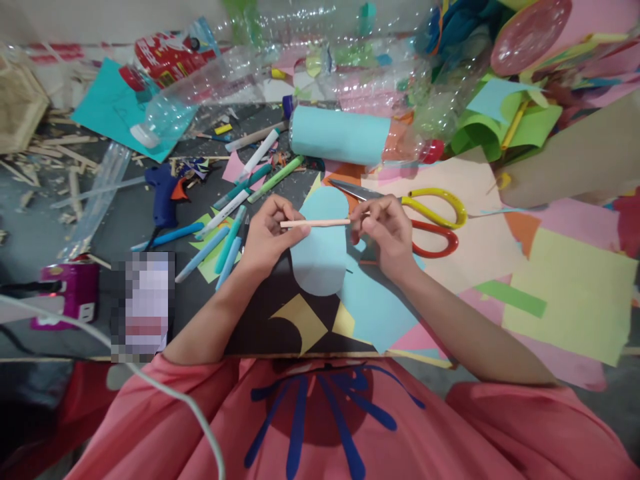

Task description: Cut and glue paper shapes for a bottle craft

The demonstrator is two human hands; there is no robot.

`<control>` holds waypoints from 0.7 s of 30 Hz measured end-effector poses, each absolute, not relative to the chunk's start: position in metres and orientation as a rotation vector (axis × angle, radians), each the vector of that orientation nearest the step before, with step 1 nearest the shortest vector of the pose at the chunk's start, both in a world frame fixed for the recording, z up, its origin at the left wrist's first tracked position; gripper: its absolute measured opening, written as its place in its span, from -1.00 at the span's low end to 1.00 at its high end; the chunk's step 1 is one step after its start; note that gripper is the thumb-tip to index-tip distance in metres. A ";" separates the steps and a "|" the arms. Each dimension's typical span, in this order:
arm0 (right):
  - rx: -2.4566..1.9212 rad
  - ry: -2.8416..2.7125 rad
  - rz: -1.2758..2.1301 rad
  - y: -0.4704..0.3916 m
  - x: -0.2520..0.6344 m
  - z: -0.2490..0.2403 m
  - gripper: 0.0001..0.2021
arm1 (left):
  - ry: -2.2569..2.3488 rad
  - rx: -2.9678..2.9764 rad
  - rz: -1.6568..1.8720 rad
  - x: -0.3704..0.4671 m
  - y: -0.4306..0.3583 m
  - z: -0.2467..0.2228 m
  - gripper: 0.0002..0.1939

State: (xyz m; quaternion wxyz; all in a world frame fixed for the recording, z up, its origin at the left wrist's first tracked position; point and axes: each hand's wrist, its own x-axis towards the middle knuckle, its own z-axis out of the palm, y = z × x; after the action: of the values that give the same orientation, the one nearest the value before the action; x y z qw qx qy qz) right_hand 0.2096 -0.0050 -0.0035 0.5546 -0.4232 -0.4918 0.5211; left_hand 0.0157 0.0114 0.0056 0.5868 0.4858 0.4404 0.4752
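Observation:
A thin peach strip (327,223), which looks like tightly rolled or folded paper, is held level above the table. My left hand (274,235) pinches its left part between thumb and fingers. At the strip's right end, my right hand (384,233) has its fingers curled, the fingertips meeting the tip. Under the strip lies a light blue paper piece (319,263) with rounded ends. Scissors (435,200) with one yellow and one red handle loop lie beside and partly behind my right hand. Another light blue sheet (373,303) lies below that hand.
Several markers (235,237) and a blue glue gun (165,193) lie to the left, near a phone (147,300) and a purple power box (70,293). Plastic bottles (210,87) line the back, one wrapped in blue paper (340,133). Coloured paper (570,287) covers the right side.

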 end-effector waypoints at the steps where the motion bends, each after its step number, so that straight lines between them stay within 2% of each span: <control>1: -1.020 -1.132 1.235 -0.004 0.210 -0.003 -0.62 | 1.032 1.131 1.123 0.015 0.012 0.005 -0.53; 7: -1.177 -1.115 1.195 0.001 0.211 -0.002 -0.61 | 1.109 1.097 1.121 0.016 0.014 0.002 -0.56; 13: -1.176 -1.117 1.248 -0.002 0.211 -0.003 -0.43 | 1.111 1.120 1.058 0.017 0.012 0.004 -0.62; 21: -1.146 -1.337 1.340 -0.003 0.208 -0.004 -0.61 | 1.089 1.273 0.946 0.020 0.006 0.007 -0.59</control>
State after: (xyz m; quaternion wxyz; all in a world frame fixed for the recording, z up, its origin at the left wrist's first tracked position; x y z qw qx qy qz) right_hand 0.2077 -0.0025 -0.0036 0.4478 -0.4629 -0.5403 0.5415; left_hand 0.0195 0.0064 0.0072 0.5720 0.5426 0.4644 0.4034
